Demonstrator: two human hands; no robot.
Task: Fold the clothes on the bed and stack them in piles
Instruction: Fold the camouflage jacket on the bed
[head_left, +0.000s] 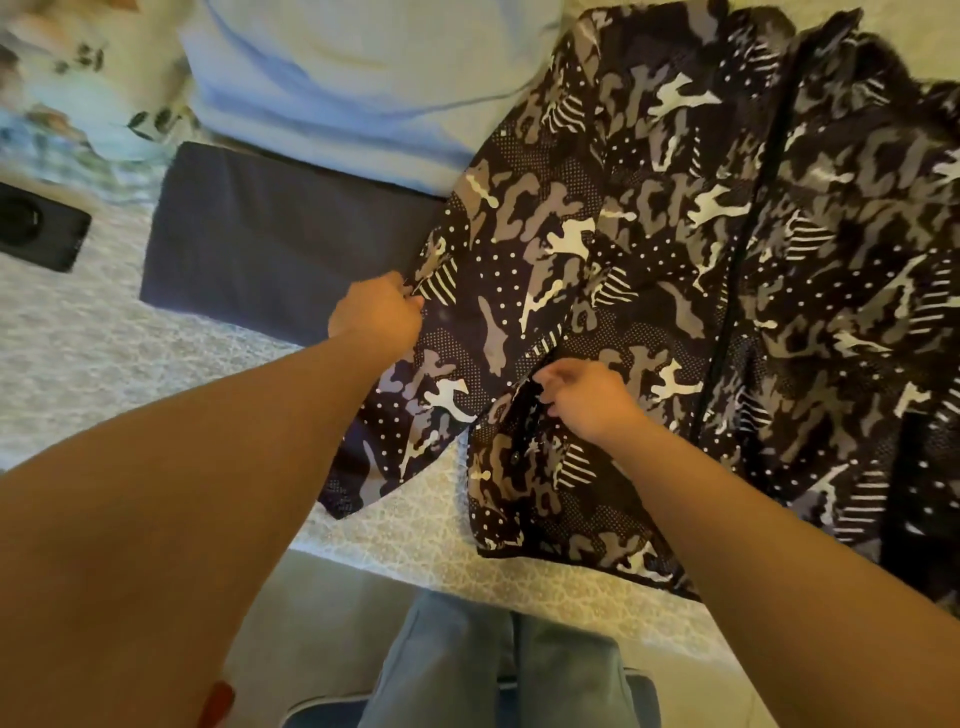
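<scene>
The left hand (376, 314) is curled tight, its fingers (410, 299) pinching the left edge of the camouflage jacket (649, 270) just where a striped patch meets the cloth's border; only the knuckles and back of the hand show, so how much fabric sits inside the grip cannot be told. The right hand (587, 397) is also curled, its fingers (545, 387) gripping a fold of the same jacket nearer the person, beside a row of small snaps. The jacket lies spread on the bed (130, 364), dark with grey, tan and white camouflage shapes, dots and stripes, and fills most of the right half of the view. Its long axis runs from the near bed edge up and away, with a dark zipper line (748, 249) running roughly the same way, slightly tilted; one loose flap (possibly a sleeve, hard to say) points down-left between the two forearms. Left of the jacket lies a folded dark grey garment (270, 244), its right end under the jacket's edge, and beyond it a pale blue garment (353, 88) touching it. A black phone (39, 234) rests on the bed at the far left, well apart from the clothes
</scene>
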